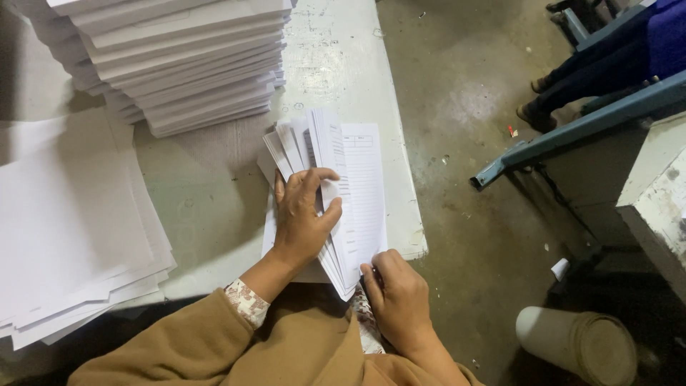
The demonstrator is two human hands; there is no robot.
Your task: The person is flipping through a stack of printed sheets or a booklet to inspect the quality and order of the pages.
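Left hand (304, 214): pressed flat, fingers spread, on a fanned bundle of ruled sheets (357, 186), long axis running away from the body. Right hand (400, 297): pinches the bundle's near corner. Bundle lies at the white table (214, 193) edge, tall paper stack (186, 57) beyond.

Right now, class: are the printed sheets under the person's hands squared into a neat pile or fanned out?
Fanned out: the printed sheets show staggered edges under the left hand.

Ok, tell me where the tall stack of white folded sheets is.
In the head view, the tall stack of white folded sheets stands at the top left of the pale worktable, beyond the left hand.
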